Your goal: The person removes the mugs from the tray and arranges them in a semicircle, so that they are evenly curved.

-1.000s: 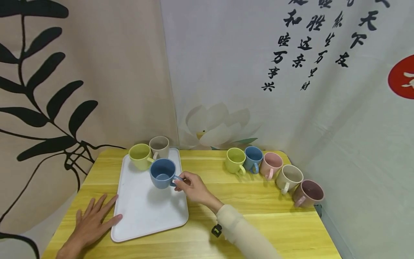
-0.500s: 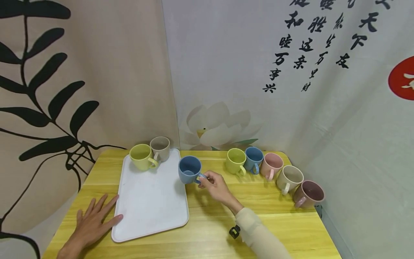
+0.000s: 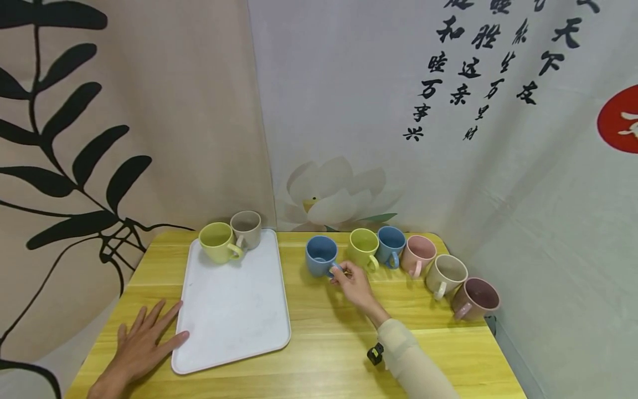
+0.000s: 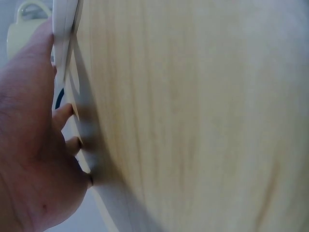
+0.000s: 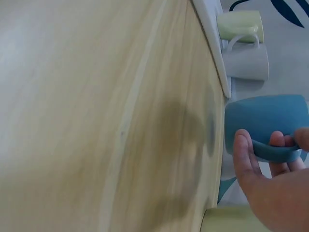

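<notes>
My right hand (image 3: 353, 284) pinches the handle of a blue mug (image 3: 321, 256), upright between the tray and the row of mugs at the right. In the right wrist view the blue mug (image 5: 265, 121) appears slightly off the wooden table, its shadow apart from its base. The left hand (image 3: 142, 338) lies with fingers spread at the left side of a white tray (image 3: 234, 316), thumb and fingertips at its edge. At the tray's back stand a yellow-green mug (image 3: 217, 244) and a grey mug (image 3: 246, 229), side by side.
A curved row along the right side of the table (image 3: 349, 354) holds a yellow-green mug (image 3: 363, 248), a blue mug (image 3: 391, 244), a pink mug (image 3: 418, 255), a cream mug (image 3: 446, 275) and a mauve mug (image 3: 476, 299). A printed cloth (image 3: 339, 111) hangs behind.
The right hand has carried the blue mug from above the tray rightward, past its right edge, to beside the yellow-green mug of the row. My left hand has stayed in place.
</notes>
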The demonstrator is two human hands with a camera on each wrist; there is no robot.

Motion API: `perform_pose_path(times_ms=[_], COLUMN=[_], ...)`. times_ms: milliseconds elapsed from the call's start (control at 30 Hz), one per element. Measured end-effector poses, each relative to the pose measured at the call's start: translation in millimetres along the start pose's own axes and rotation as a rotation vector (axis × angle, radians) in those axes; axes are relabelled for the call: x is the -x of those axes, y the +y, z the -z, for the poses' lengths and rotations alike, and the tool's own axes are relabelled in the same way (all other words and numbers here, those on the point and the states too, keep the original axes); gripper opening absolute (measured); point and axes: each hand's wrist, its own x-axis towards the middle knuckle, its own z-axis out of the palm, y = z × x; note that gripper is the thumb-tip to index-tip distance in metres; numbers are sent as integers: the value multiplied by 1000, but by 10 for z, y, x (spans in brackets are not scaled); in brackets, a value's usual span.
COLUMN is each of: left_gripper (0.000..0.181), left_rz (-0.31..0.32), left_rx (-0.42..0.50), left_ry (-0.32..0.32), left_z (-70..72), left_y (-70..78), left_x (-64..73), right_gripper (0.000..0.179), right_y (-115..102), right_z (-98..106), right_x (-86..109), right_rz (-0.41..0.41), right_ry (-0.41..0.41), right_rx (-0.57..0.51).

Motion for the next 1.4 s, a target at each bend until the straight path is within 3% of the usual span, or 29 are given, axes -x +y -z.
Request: perform_pose_path(times_ms=[667, 1400], left_gripper=[93, 92], left_rz=[8, 0], left_rx=[19, 26], left_ry=[-17, -9], left_z=[4, 2], left_y=[-8, -19], left_x=[0, -2], right_gripper=[18, 22], right_y=[130, 200], right_z=[230, 355], right_x=[15, 112], right_rz=[-53, -67], right_ry=[103, 101], right_rx=[8, -12])
